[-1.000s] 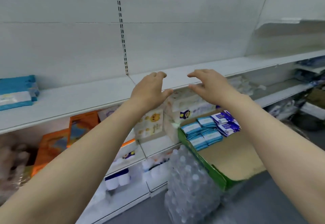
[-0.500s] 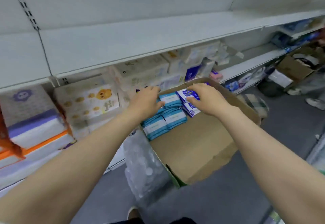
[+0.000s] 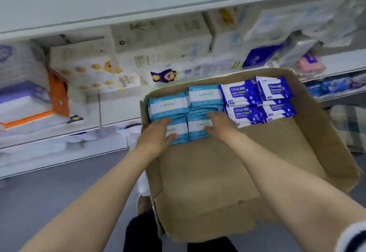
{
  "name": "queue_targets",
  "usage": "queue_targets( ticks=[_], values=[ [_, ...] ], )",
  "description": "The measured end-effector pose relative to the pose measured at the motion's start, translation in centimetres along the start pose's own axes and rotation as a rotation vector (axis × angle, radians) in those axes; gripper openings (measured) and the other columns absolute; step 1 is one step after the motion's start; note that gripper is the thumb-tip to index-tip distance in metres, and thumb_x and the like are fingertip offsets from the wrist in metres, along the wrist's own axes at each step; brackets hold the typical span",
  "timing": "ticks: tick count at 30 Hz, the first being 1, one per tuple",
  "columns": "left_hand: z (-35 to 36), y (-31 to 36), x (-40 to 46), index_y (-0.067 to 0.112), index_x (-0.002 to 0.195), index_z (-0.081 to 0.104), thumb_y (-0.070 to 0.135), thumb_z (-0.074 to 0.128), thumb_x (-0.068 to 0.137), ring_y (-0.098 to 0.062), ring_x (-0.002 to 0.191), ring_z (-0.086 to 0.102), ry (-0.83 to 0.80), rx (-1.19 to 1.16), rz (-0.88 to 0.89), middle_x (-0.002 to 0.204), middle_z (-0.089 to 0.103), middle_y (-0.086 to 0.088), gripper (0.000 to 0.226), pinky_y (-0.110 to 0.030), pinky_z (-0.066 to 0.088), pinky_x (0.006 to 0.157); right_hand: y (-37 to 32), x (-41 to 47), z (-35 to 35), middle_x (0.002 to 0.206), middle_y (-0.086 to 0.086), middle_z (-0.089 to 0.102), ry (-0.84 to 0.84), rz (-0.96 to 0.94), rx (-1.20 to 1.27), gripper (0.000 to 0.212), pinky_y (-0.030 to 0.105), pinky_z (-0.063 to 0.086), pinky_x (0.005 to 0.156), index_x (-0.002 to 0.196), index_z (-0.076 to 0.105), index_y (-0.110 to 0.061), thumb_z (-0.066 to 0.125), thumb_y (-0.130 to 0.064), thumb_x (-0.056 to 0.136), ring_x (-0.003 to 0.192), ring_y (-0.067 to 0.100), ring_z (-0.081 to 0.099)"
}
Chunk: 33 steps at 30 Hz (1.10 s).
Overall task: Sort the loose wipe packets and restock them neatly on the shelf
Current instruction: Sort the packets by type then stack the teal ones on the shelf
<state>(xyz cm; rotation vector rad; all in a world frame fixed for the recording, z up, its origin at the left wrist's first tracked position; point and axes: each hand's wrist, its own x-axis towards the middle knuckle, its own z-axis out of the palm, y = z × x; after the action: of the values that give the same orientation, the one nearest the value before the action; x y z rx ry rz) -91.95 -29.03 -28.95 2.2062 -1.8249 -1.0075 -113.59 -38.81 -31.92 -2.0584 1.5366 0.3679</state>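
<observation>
Brown cardboard box (image 3: 247, 172) sits tilted in front of the person, its near half bare and all its stock pushed up against the far wall. Both hands lie at the near edge of the light-blue wipe packets (image 3: 178, 111), which fill the box's far-left corner in what looks like 2 columns of stacked packs, long axes running left to right across the box. The left hand (image 3: 156, 136) rests on the left column, fingers fairly straight and spread over the top pack, thumb at its near edge; the right hand (image 3: 220, 126) rests on the right column, fingers reaching away over the pack. Neither hand has visibly closed round a packet, so each looks flat on the stack rather than gripping; fingertips are too blurred to say more. Each stack lies directly beyond and under its own hand, so a lift would likely mean curling fingers over the far edge. Just right of these, touching them, about 4 dark-blue wipe packets (image 3: 257, 99) fill the far-right corner. Beyond the box, the lower shelf (image 3: 336, 63) holds tissue packs (image 3: 95, 71); the white shelf above (image 3: 138, 0) shows bare board.
</observation>
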Motion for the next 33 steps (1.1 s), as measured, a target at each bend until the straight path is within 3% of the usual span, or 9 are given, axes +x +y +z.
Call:
queue_targets(
  ticks=[6, 10, 16, 18, 20, 22, 25, 28, 33],
  values=[
    [2.8, -0.1, 0.4, 0.019, 0.142, 0.041, 0.039, 0.062, 0.091, -0.023, 0.131, 0.042, 0.056, -0.082, -0.186, 0.145, 0.044, -0.003, 0.058, -0.035, 0.039, 0.103, 2.7, 3.2, 2.0, 0.137, 0.011, 0.046, 0.017, -0.113, -0.182, 0.072, 0.039, 0.039, 0.1, 0.141, 0.039, -0.015, 0.072, -0.041, 0.083, 0.127, 0.03, 0.039],
    [4.1, -0.3, 1.3, 0.016, 0.138, 0.046, 0.036, 0.065, 0.089, -0.025, 0.127, 0.045, 0.105, -0.102, -0.225, 0.138, 0.049, -0.006, 0.055, -0.036, 0.04, 0.1, 3.6, 3.4, 1.3, 0.123, 0.008, 0.051, 0.082, -0.131, -0.238, 0.058, 0.037, 0.037, 0.092, 0.125, 0.055, -0.016, 0.072, -0.05, 0.08, 0.118, 0.028, 0.042],
    [7.3, 0.5, 2.9, 0.014, 0.137, 0.044, 0.038, 0.068, 0.086, -0.029, 0.127, 0.041, 0.19, -0.154, -0.371, 0.141, 0.041, -0.007, 0.061, -0.041, 0.039, 0.106, 5.6, 0.7, -0.9, 0.099, -0.014, 0.065, 0.015, -0.01, 0.568, 0.038, 0.024, 0.046, 0.072, 0.112, 0.063, -0.027, 0.079, -0.036, 0.079, 0.089, 0.007, 0.06],
    [8.4, 1.3, 3.2, 0.014, 0.138, 0.04, 0.039, 0.067, 0.087, -0.031, 0.126, 0.039, 0.211, -0.103, -0.445, 0.14, 0.039, -0.009, 0.063, -0.042, 0.04, 0.101, 6.1, -0.1, -1.4, 0.097, -0.019, 0.067, 0.003, 0.008, 0.706, 0.032, 0.02, 0.051, 0.074, 0.108, 0.064, -0.032, 0.079, -0.033, 0.08, 0.088, 0.0, 0.063],
    [8.9, 1.7, 3.4, 0.014, 0.134, 0.041, 0.04, 0.068, 0.086, -0.031, 0.123, 0.043, 0.211, -0.08, -0.51, 0.133, 0.044, -0.011, 0.061, -0.043, 0.044, 0.094, 6.6, -0.5, -1.4, 0.098, -0.018, 0.071, -0.005, 0.047, 0.842, 0.029, 0.028, 0.056, 0.083, 0.104, 0.065, -0.035, 0.08, -0.032, 0.079, 0.091, 0.003, 0.068],
    [9.3, 1.6, 3.5, 0.016, 0.13, 0.046, 0.046, 0.068, 0.083, -0.031, 0.118, 0.045, 0.212, 0.01, -0.521, 0.127, 0.049, -0.013, 0.059, -0.042, 0.044, 0.092, 7.1, -0.7, -1.3, 0.1, -0.014, 0.073, -0.011, 0.081, 0.934, 0.026, 0.034, 0.057, 0.087, 0.1, 0.067, -0.035, 0.081, -0.03, 0.079, 0.093, 0.007, 0.07],
    [9.3, 1.3, 3.6, 0.017, 0.12, 0.053, 0.051, 0.072, 0.077, -0.03, 0.113, 0.043, 0.234, 0.09, -0.511, 0.122, 0.048, -0.011, 0.058, -0.041, 0.041, 0.092, 7.4, -1.4, -1.2, 0.103, -0.01, 0.074, -0.002, 0.086, 1.025, 0.024, 0.03, 0.057, 0.083, 0.1, 0.067, -0.032, 0.08, -0.023, 0.081, 0.091, 0.007, 0.071],
    [8.9, 1.3, 3.0, 0.016, 0.111, 0.051, 0.043, 0.078, 0.075, -0.029, 0.106, 0.054, 0.193, -0.146, -0.526, 0.117, 0.056, -0.009, 0.052, -0.041, 0.048, 0.086, 7.0, -2.7, -1.0, 0.1, -0.011, 0.074, 0.0, 0.092, 1.073, 0.026, 0.027, 0.057, 0.079, 0.105, 0.068, -0.025, 0.079, -0.022, 0.082, 0.088, 0.004, 0.071],
    [7.0, 1.3, 0.3, 0.019, 0.096, 0.046, 0.036, 0.08, 0.075, -0.022, 0.089, 0.063, 0.247, -0.418, -0.484, 0.103, 0.065, -0.001, 0.043, -0.04, 0.054, 0.074, 4.7, -3.7, -0.6, 0.103, -0.004, 0.075, 0.027, 0.071, 1.05, 0.028, 0.035, 0.057, 0.089, 0.11, 0.068, -0.015, 0.078, -0.016, 0.083, 0.095, 0.013, 0.071]
  ],
)
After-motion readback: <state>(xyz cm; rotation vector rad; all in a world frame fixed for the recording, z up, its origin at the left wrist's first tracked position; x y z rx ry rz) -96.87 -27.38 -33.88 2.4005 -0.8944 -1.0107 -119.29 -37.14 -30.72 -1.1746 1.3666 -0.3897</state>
